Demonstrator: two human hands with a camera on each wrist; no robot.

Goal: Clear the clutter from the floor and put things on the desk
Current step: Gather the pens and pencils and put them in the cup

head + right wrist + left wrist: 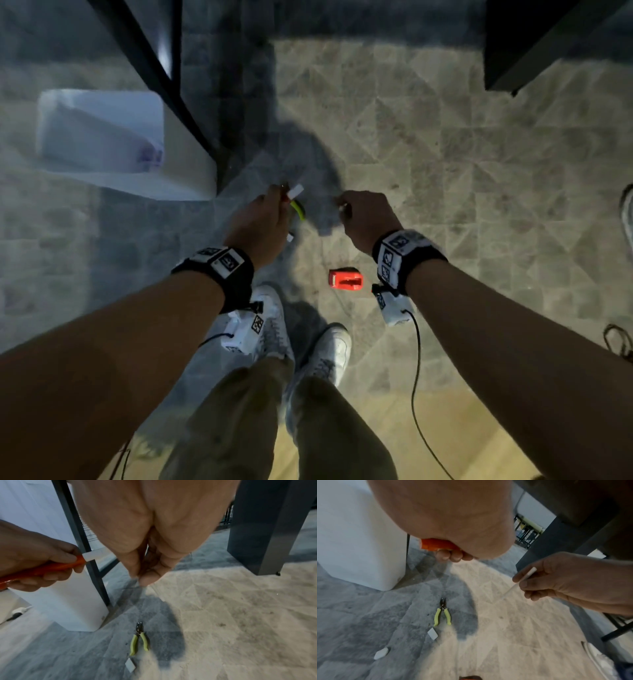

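My left hand (pixel 278 202) grips an orange-handled tool (pixel 51 567) with a white tip (pixel 96 553), held above the floor. My right hand (pixel 342 206) pinches a thin white stick (pixel 524 579) between thumb and fingers. Below both hands, green-handled pliers (pixel 442 613) lie flat on the tiled floor, also visible in the right wrist view as pliers (pixel 139 641). A small white square piece (pixel 433 633) lies just beside the handles. Another white piece (pixel 381 653) lies further left. A red-orange block (pixel 346 279) sits on the floor near my feet.
A tall white box (pixel 102 133) stands on the floor at the left against a dark metal frame (pixel 154 68). A dark desk leg (pixel 267 527) stands at the right. A shoe (pixel 628 212) and cables (pixel 616 339) lie at the far right.
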